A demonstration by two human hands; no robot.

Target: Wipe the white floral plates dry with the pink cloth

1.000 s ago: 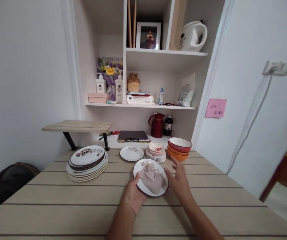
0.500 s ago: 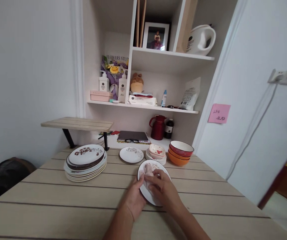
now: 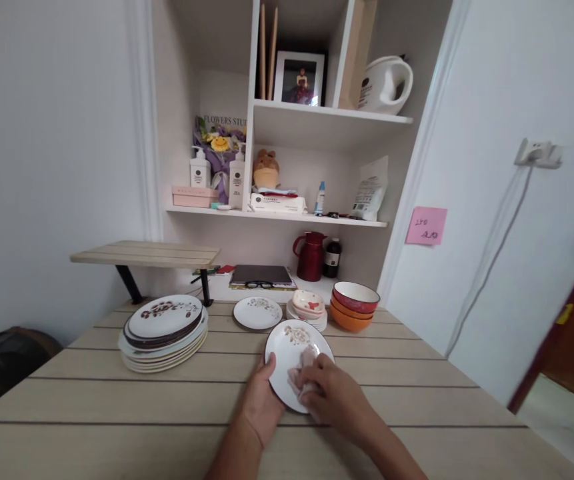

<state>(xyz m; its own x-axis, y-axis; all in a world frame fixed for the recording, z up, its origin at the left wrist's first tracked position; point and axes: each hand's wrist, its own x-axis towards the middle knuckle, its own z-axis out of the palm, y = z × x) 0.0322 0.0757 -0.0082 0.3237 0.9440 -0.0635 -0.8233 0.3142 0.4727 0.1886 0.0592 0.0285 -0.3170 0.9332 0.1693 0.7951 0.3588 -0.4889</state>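
Note:
A white plate with a dark rim and a brown flower pattern is tilted up above the table in front of me. My left hand grips its left edge, thumb on the face and the other fingers hidden behind. Bunched in my right hand is a pale cloth, pressed against the lower right of the plate's face. Behind this plate, a similar flowered plate lies flat on the table.
Stacked plates stand at the left by a small raised shelf. Small dishes and nested bowls sit at the back right. Farther back are a closed laptop, glasses and a red jug.
My right hand has moved the cloth from the plate's upper middle down to its lower right, uncovering the flower pattern. The left hand still holds the left edge. The view has shifted slightly.

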